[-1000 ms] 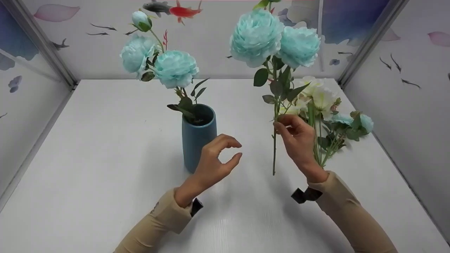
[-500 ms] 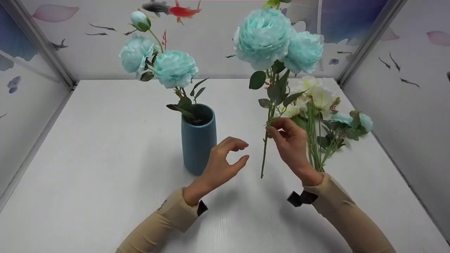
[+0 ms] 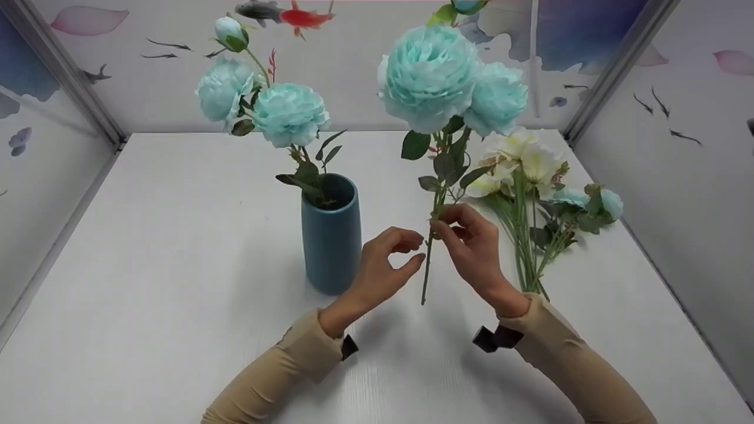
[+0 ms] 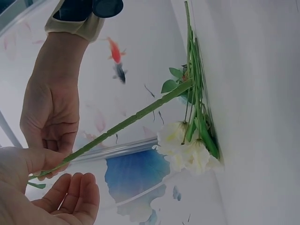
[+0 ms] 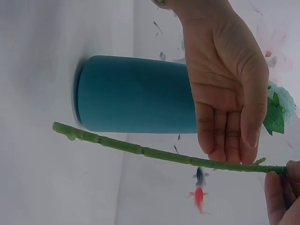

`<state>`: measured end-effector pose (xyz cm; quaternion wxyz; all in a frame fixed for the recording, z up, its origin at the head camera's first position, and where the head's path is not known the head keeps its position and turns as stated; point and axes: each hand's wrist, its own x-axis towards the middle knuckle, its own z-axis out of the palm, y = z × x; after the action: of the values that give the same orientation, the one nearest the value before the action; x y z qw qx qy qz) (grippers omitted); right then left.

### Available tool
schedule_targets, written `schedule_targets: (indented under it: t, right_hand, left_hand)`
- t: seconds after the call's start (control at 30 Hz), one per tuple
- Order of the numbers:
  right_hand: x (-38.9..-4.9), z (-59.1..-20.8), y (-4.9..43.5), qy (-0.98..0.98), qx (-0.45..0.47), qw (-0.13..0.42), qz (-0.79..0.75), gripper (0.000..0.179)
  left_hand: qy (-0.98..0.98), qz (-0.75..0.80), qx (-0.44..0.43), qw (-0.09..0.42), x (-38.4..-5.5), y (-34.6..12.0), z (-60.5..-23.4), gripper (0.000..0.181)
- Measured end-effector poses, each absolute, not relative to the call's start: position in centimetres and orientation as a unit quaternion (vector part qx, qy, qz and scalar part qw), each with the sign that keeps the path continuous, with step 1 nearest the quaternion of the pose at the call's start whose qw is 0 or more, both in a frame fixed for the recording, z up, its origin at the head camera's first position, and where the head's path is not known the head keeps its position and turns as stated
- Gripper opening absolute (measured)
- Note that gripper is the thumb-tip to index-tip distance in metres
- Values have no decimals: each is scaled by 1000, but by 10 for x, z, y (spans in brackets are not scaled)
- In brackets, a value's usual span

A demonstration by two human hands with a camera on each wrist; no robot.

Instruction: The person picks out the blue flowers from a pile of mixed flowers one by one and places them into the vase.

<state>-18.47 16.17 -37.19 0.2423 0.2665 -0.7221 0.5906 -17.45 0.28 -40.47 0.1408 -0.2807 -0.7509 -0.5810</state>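
My right hand pinches the stem of an upright artificial peony spray between thumb and fingers. Two large pale turquoise blooms top it, and the bud above is cut off by the frame's upper edge. The bare green stem hangs below my grip in the right wrist view. My left hand is beside that stem, thumb and fingers apart around a gap; whether they touch it I cannot tell. Left of both hands stands a blue vase, holding another turquoise peony spray that leans left.
White flowers with long green stems lie on the right of the white table, with another turquoise flower beside them. Printed wall panels enclose the table at the back and sides.
My right hand has carried the peony spray left and slightly down toward the vase side. My left hand has moved right, up to the stem. The vase and lying flowers stay put.
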Motion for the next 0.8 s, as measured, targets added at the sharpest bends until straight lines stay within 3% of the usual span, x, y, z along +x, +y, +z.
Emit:
schedule_targets:
  t: [0.37, 0.8]
  right_hand:
    - [-182, -374, 156, -724, 278, 242, 582, 7]
    - [-181, -376, 155, -721, 277, 233, 591, 6]
  left_hand:
    - [-728, -615, -285, 107, -177, 6, -408, 14]
    - [-731, -621, -263, 101, -176, 7, -408, 10]
